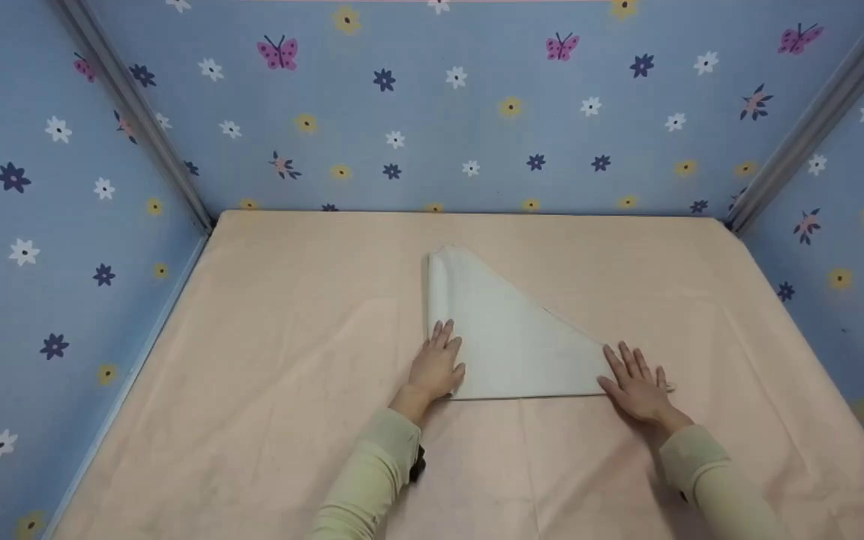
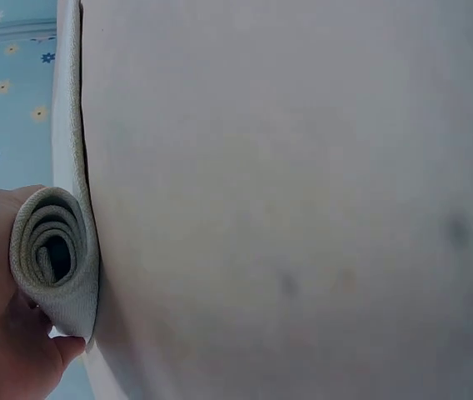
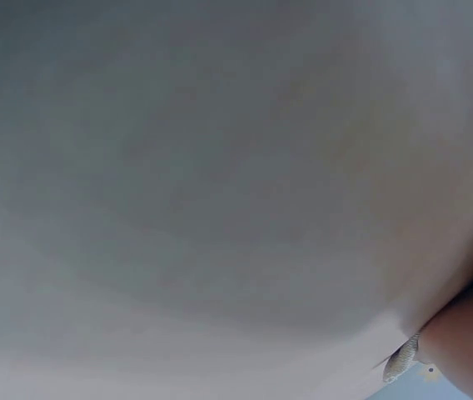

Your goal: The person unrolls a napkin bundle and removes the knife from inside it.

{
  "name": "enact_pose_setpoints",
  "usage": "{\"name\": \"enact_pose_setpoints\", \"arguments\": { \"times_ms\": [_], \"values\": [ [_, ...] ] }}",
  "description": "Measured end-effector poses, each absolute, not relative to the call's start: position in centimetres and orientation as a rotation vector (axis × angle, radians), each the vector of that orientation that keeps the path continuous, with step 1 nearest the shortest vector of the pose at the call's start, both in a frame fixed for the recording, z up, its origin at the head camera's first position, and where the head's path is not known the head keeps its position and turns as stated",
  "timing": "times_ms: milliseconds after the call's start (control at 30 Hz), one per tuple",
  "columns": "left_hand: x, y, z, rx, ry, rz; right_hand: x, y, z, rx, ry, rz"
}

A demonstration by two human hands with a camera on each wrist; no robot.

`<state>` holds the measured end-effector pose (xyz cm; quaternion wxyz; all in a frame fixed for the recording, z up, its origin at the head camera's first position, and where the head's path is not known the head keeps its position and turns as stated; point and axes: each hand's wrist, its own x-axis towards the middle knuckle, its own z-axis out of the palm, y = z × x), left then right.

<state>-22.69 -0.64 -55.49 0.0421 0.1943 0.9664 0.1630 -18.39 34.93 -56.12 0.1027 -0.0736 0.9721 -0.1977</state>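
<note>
A thick white cloth (image 1: 514,345) lies on the bed-like flat surface, its left side rolled up and its upper right edge slanting down. In the left wrist view the end of the roll (image 2: 52,242) shows as a spiral of several layers. My left hand (image 1: 433,369) rests over the near end of this roll, fingers extended along it, with one digit reaching down its side. At the cloth's right end my right hand (image 1: 638,386) lies with straight, spread fingers. A small pale tip (image 1: 670,387) pokes out beside it. Only part of that hand shows in the right wrist view.
Pale peach fabric (image 1: 289,315) covers the surface, with some creases. Blue walls (image 1: 477,112) printed with flowers and butterflies stand behind and at both sides. Grey posts (image 1: 139,112) run up the back corners.
</note>
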Motion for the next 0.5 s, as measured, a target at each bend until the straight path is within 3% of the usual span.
{"name": "enact_pose_setpoints", "arguments": {
  "times_ms": [500],
  "values": [
    [-22.6,-1.9,-55.4,0.625,2.95,0.536,-18.4,34.9,-56.2,-0.223,2.878,-0.58]
  ]
}}
